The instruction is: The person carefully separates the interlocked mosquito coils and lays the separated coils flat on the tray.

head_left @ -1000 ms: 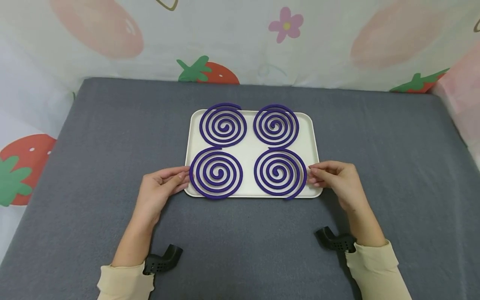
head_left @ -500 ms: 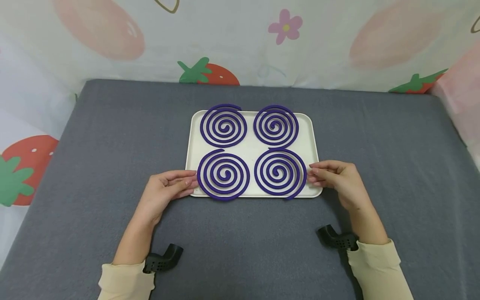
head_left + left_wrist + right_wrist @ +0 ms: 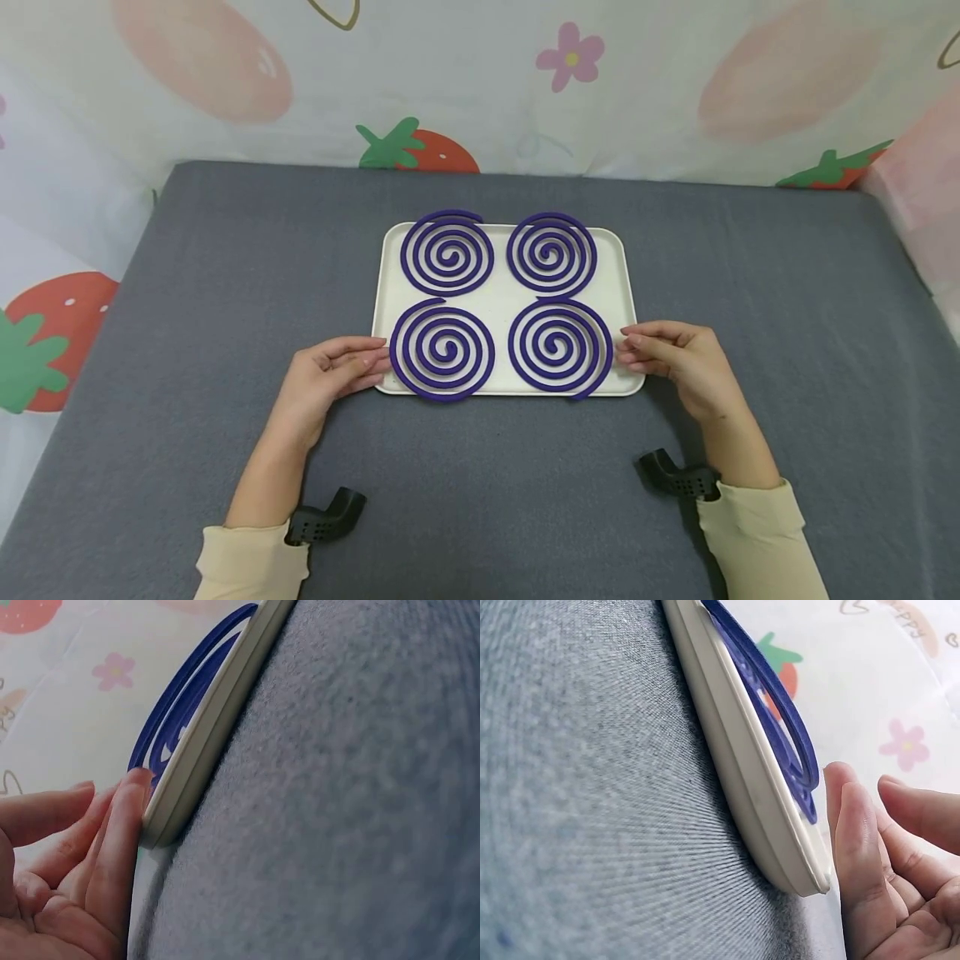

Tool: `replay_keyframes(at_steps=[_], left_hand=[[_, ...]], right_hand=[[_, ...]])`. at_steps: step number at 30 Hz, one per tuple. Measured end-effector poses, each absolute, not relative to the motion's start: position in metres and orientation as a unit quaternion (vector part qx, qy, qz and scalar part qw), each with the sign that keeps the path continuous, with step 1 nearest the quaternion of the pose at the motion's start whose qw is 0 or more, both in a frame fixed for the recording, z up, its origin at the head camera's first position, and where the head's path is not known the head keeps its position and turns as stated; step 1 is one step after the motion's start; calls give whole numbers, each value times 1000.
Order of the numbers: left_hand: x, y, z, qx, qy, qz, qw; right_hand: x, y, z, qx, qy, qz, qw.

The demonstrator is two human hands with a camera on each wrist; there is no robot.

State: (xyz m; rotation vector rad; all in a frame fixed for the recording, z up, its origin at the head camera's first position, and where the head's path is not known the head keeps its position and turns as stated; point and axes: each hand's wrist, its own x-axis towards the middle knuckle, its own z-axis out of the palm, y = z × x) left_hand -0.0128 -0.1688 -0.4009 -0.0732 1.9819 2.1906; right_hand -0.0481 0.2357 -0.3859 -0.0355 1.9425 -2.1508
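A cream tray (image 3: 500, 350) lies on the table with purple mosquito coils in two rows. The front left mosquito coil (image 3: 449, 357) reaches over the tray's front edge; the front right mosquito coil (image 3: 556, 344) does too. My left hand (image 3: 318, 387) has its extended fingers against the outer edge of the front left coil, thumb apart, as the left wrist view shows. On the other side my right hand (image 3: 684, 371) hovers over the tray's right rim, fingertips extended close beside the front right coil. In the right wrist view a small gap shows between its fingertips and that coil (image 3: 804, 761).
In the back row lie a left coil (image 3: 450, 261) and a right coil (image 3: 551, 252), both overlapping the tray's far rim. Grey cloth (image 3: 480, 500) covers the table. A printed curtain (image 3: 637, 92) hangs behind it. Each wrist wears a black camera mount (image 3: 326, 517).
The front left coil shifted right with my left fingers, then slightly back left. My right hand has edged a little to the right; the other coils lie as before.
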Motion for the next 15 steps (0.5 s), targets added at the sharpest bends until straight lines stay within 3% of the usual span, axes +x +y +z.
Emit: replay_keyframes(at_steps=[15], left_hand=[[-10,-175,-398,23,708,696,116]], right_hand=[[-49,236,-388,-24,668,-734,123]])
